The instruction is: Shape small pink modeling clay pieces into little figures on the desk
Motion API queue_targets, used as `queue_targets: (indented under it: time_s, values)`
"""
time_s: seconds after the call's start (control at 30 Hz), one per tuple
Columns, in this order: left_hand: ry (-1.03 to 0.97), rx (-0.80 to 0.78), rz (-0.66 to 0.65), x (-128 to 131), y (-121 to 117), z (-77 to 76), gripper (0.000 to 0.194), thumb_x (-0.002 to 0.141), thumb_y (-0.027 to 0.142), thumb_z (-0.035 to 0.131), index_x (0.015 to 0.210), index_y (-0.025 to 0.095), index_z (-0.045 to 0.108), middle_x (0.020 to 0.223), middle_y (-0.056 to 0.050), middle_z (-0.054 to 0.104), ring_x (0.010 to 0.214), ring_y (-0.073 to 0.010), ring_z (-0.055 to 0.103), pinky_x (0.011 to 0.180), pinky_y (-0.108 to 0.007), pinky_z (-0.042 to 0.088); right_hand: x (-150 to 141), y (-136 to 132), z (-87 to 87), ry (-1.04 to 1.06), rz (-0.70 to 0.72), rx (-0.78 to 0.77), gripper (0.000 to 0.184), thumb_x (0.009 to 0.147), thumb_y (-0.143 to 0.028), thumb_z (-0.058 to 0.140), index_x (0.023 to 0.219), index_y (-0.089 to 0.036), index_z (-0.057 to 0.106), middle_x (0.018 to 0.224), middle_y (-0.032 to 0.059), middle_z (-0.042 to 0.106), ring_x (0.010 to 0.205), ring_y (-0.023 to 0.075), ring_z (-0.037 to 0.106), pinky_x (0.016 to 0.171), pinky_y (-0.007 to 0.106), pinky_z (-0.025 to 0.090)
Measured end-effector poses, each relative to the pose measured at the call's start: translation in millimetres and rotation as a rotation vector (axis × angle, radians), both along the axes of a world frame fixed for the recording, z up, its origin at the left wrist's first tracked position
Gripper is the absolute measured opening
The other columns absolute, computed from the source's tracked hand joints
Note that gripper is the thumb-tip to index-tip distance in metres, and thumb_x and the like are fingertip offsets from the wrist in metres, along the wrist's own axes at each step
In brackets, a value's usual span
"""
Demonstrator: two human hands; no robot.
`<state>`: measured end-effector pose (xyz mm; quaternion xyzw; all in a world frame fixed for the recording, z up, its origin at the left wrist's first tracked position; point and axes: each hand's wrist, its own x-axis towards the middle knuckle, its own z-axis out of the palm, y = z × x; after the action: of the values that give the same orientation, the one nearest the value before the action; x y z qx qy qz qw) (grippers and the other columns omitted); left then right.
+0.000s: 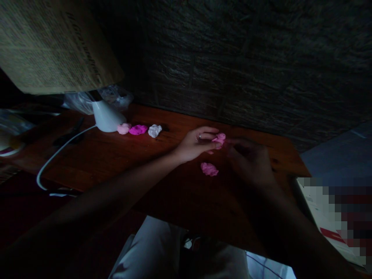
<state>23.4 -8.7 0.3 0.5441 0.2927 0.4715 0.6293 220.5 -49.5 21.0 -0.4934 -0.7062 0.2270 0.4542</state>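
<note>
A lump of pink modelling clay (220,138) is between the fingers of my left hand (193,144), which has a ring on one finger. My right hand (251,157) is in deep shadow, its fingers pinched together at the right edge of the same lump. Just below the hands, a second, flattened piece of pink clay (209,169) lies on the wooden table (174,116). Further left sit a pale pink lump (123,128), a bright magenta lump (138,130) and a white lump (155,131), in a row.
A lamp with a white base (107,116) and a newsprint shade (58,46) stands at the left, its white cable (55,155) looping over the table edge. Clear plastic (116,97) lies behind it. A dark textured wall (232,69) borders the table's back.
</note>
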Motion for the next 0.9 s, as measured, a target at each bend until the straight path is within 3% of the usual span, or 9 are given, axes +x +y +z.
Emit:
queue_targets:
  time_s: [0.13, 0.3, 0.5, 0.67, 0.77, 0.9]
  values:
    - [-0.022, 0.013, 0.005, 1.4, 0.6, -2.2, 0.053, 0.073, 0.024, 0.087, 0.121, 0.014, 0.067, 0.11, -0.011, 0.078, 0.089, -0.0189, 0.075, 0.076, -0.03, 0.062, 0.2, 0.7, -3.8, 0.075, 0.026, -0.018, 0.018, 0.088, -0.035, 0.073, 0.099, -0.024, 0.081, 0.104, 0.0077, 0.079, 0.083, 0.0218, 0.074, 0.077, 0.037, 0.06]
    - [-0.064, 0.018, 0.024, 1.7, 0.9, -2.0, 0.05, 0.072, 0.025, 0.088, 0.116, 0.013, 0.068, 0.107, -0.01, 0.079, 0.088, -0.0174, 0.075, 0.081, -0.032, 0.062, -5.9, -0.7, -4.9, 0.192, 0.054, -0.087, 0.024, 0.086, -0.043, 0.075, 0.098, -0.024, 0.082, 0.111, 0.0082, 0.078, 0.087, 0.0219, 0.074, 0.069, 0.033, 0.062]
    - [-0.068, 0.025, 0.034, 1.2, 0.3, 2.7, 0.045, 0.073, 0.027, 0.088, 0.113, 0.014, 0.07, 0.109, -0.01, 0.079, 0.095, -0.0194, 0.075, 0.085, -0.034, 0.062, -8.2, -0.4, 1.7, 0.219, 0.062, -0.162, 0.034, 0.083, -0.051, 0.078, 0.105, -0.025, 0.081, 0.103, 0.0066, 0.079, 0.066, 0.0166, 0.07, 0.063, 0.033, 0.06]
    - [-0.074, 0.012, 0.038, 1.0, 1.1, 5.0, 0.043, 0.074, 0.028, 0.087, 0.111, 0.014, 0.07, 0.11, -0.01, 0.078, 0.098, -0.0196, 0.075, 0.085, -0.033, 0.061, -5.5, 0.2, 5.1, 0.242, 0.002, -0.181, 0.04, 0.08, -0.046, 0.082, 0.113, -0.024, 0.078, 0.099, 0.0072, 0.08, 0.067, 0.0182, 0.07, 0.062, 0.033, 0.06]
    - [-0.08, 0.006, 0.034, 0.9, 1.1, 5.3, 0.043, 0.072, 0.027, 0.088, 0.11, 0.015, 0.071, 0.11, -0.009, 0.077, 0.096, -0.0184, 0.074, 0.083, -0.031, 0.06, -5.8, 0.0, 5.4, 0.274, -0.013, -0.189, 0.036, 0.08, -0.043, 0.081, 0.109, -0.023, 0.079, 0.109, 0.008, 0.08, 0.066, 0.0171, 0.07, 0.062, 0.032, 0.06]
    - [-0.086, 0.018, 0.005, 1.6, 0.8, 3.9, 0.041, 0.07, 0.025, 0.088, 0.107, 0.015, 0.071, 0.106, -0.008, 0.077, 0.094, -0.0174, 0.073, 0.081, -0.031, 0.06, -7.0, -0.1, 4.5, 0.246, 0.028, -0.181, 0.03, 0.083, -0.043, 0.078, 0.105, -0.024, 0.08, 0.099, 0.0062, 0.08, 0.064, 0.0161, 0.069, 0.062, 0.032, 0.059]
